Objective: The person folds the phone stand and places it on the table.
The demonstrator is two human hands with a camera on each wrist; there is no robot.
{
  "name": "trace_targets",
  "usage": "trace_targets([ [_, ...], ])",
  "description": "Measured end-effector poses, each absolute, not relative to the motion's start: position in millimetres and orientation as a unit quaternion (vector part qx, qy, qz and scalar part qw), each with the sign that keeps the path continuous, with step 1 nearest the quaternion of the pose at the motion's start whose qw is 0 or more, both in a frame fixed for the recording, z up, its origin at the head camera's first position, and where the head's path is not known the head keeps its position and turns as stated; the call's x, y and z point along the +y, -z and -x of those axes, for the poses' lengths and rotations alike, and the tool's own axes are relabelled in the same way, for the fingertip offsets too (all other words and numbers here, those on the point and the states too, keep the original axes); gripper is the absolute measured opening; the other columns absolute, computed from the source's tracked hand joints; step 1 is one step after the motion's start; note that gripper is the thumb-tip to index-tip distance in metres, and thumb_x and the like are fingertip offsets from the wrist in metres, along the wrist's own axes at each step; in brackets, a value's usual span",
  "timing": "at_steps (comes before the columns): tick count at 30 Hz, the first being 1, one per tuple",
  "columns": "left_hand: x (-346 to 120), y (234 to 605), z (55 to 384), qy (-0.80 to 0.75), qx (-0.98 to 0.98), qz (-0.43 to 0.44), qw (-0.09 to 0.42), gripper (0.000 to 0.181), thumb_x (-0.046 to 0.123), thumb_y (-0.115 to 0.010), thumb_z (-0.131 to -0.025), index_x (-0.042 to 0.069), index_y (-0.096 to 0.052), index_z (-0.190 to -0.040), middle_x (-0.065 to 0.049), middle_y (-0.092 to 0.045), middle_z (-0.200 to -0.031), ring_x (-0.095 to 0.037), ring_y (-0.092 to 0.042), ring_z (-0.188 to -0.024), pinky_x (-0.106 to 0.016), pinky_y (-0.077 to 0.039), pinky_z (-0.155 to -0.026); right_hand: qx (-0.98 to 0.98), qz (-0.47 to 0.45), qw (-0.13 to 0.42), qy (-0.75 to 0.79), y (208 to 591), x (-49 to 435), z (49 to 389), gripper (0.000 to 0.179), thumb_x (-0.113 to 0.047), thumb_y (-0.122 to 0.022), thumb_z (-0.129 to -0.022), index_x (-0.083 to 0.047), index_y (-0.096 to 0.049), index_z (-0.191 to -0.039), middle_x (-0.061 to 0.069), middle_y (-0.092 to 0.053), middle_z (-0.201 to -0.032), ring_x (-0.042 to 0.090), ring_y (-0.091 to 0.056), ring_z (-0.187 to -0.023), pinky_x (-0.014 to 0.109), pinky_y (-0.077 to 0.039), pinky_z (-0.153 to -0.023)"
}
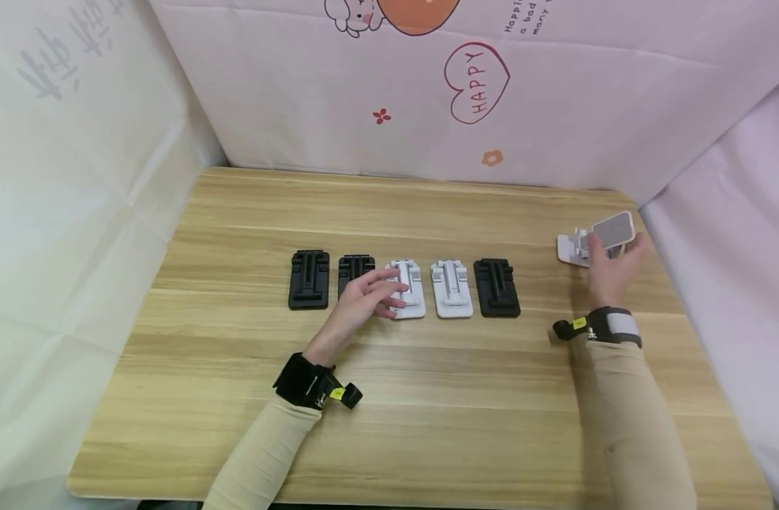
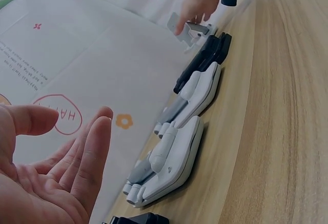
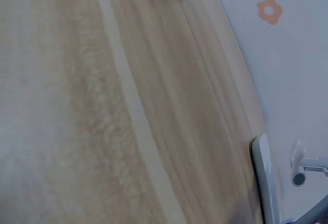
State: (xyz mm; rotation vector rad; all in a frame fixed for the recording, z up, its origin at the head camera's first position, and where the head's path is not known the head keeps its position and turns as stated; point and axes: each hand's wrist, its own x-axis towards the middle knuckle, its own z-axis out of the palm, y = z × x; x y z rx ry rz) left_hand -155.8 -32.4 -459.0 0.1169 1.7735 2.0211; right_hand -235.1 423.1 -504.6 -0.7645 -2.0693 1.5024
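A white phone stand (image 1: 612, 229), unfolded with its plate raised, is at the far right of the table. My right hand (image 1: 611, 278) grips its raised plate, with the thumb on the near side. In the right wrist view only part of the stand's base (image 3: 265, 178) shows, and that hand's fingers are out of view. My left hand (image 1: 367, 294) hovers with loosely bent fingers above a folded white phone stand (image 1: 410, 301), holding nothing. In the left wrist view its thumb and fingertips stand apart.
Folded stands lie in a row: two black ones (image 1: 309, 280) (image 1: 356, 266) on the left, another white one (image 1: 452, 289) and a black one (image 1: 496, 287) on the right. The wooden table (image 1: 466, 411) meets a printed cloth (image 1: 287, 106) at its back edge.
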Motion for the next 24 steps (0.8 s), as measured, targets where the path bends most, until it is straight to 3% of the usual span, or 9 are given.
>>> trace_targets([
  [5,-32,474,162,-0.735,0.639,-0.04,0.222,0.044,0.019,-0.052,-0.097,0.001,-0.046,-0.137,-0.02,-0.062,-0.121,-0.038,-0.06,-0.1,-0.055,-0.048,-0.089,-0.766,0.293,0.213,-0.53,508,424,240,0.077,-0.031,-0.071,-0.082,-0.021,-0.028,-0.145,0.002,-0.039,-0.144,0.012,-0.037,-0.127,0.02,-0.03,-0.108],
  [14,-31,490,166,-0.736,0.642,-0.04,0.211,0.051,0.028,-0.056,-0.094,0.004,-0.046,-0.138,-0.015,-0.063,-0.12,-0.032,-0.063,-0.097,-0.05,-0.052,-0.085,-0.799,0.299,0.218,-0.474,514,432,243,0.068,-0.033,-0.066,-0.085,-0.023,-0.033,-0.144,0.001,-0.04,-0.145,0.009,-0.037,-0.126,0.02,-0.029,-0.108],
  [24,-29,490,163,-0.73,0.651,-0.043,0.204,0.043,0.021,-0.051,-0.097,0.002,-0.048,-0.135,-0.015,-0.065,-0.115,-0.028,-0.066,-0.09,-0.046,-0.055,-0.082,-0.82,0.296,0.259,-0.417,519,433,241,0.058,-0.034,-0.066,-0.084,-0.018,-0.043,-0.136,0.003,-0.05,-0.135,0.01,-0.045,-0.118,0.021,-0.035,-0.104],
])
